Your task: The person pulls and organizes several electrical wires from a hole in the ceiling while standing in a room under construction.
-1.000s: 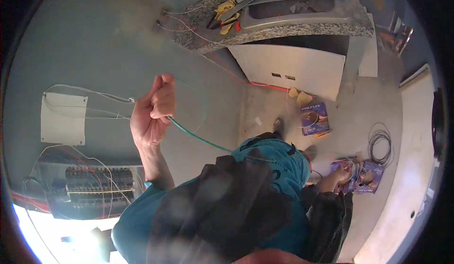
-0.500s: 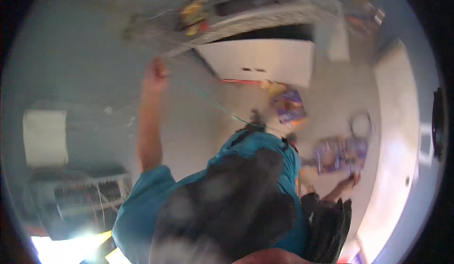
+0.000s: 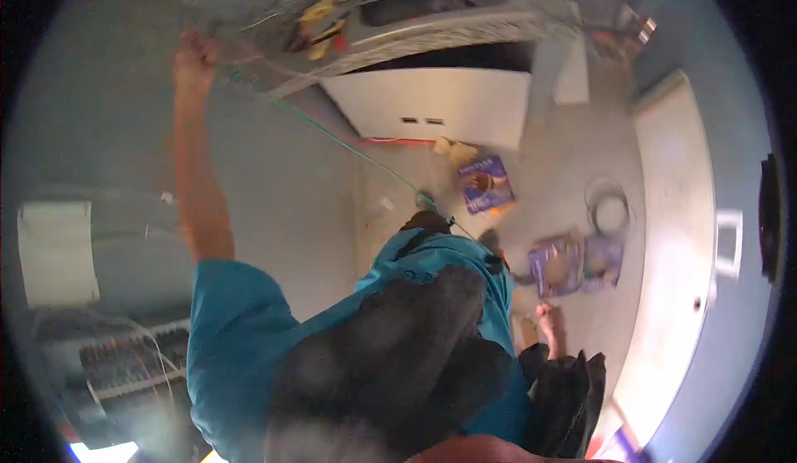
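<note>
My left hand is raised at the far left, on an outstretched arm in front of the grey wall. Its fingers are closed, somewhat blurred by motion. A thin green cord runs taut from beside this hand down to the right, past my body near my feet. The cord seems to be in my fist, though the last stretch is smeared. My right hand hangs low beside my body on the right, fingers curled, with nothing visible in it. Beyond it on the floor lie purple printed packages.
A white panel stands ahead under a cluttered, plastic-covered rack. Another purple package lies in front of it. A coiled cable is on the floor by the white door. Wired equipment sits at lower left.
My left hand has moved up and to the left, and the cord has risen with it. My right hand has swung in toward my body.
</note>
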Demonstrator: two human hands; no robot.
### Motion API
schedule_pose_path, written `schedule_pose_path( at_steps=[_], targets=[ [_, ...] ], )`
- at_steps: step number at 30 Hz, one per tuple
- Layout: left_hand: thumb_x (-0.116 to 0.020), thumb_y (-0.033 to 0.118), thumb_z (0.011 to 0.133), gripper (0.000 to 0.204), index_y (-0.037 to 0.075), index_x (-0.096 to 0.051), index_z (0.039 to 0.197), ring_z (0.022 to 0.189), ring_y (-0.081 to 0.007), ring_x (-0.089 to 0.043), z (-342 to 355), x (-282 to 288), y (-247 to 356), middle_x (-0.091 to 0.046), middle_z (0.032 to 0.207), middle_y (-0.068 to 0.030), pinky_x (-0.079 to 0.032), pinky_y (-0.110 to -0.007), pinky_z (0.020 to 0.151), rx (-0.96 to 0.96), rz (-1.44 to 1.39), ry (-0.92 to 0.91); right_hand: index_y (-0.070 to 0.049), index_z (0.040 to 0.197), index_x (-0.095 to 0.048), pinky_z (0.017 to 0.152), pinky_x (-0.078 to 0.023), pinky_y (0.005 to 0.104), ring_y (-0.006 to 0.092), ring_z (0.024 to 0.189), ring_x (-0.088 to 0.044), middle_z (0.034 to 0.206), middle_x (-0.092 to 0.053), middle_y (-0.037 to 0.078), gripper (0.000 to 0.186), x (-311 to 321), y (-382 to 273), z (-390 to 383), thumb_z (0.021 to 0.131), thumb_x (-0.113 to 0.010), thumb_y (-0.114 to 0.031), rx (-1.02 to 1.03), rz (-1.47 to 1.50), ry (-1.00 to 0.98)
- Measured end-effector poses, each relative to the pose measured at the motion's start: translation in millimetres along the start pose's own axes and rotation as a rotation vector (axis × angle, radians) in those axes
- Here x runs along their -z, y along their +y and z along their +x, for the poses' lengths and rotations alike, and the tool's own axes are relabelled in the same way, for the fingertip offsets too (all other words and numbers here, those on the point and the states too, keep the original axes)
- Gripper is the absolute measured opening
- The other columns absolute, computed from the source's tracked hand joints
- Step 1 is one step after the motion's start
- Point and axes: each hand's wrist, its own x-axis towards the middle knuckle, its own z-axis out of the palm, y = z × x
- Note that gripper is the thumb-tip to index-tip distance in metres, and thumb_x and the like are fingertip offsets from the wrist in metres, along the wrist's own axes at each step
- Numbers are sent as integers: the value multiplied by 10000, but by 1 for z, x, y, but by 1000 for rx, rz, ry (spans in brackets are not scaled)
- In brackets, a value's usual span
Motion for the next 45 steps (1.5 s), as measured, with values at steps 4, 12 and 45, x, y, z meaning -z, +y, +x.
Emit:
schedule_pose_path(
  at_steps=[4, 12, 45],
  targets=[
    [-448, 320, 1066, 241, 111, -552, 1009, 547, -86, -322, -80, 37, 73, -344, 669, 54, -249, -245, 475, -28, 11, 109, -86, 1084, -471, 792, -458, 436, 293, 873, -600, 911, -633, 115, 196, -33, -30, 46, 913, -501, -178, 44, -91, -226],
    [-450, 407, 1056, 320, 125, -574, 969, 505, -63, -287, -164, 12, 41, -323, 631, 77, -214, -242, 444, 165, -109, 234, -21, 1117, -641, 925, -503, 469, 389, 1049, -619, 1149, -644, 217, 299, 62, -173, 226, 963, -526, -250, 20, 82, 165],
    [-409, 294, 1072, 316, 34, -581, 1117, 931, -310, -632, -112, 110, -206, -638, 956, -164, -493, -421, 837, 355, 260, -415, -73, 1173, -693, 563, -323, 219, 16, 670, -399, 801, -540, -85, 243, 138, -1201, 436, 991, -632, -223, 1098, 585, -21]
  ],
)
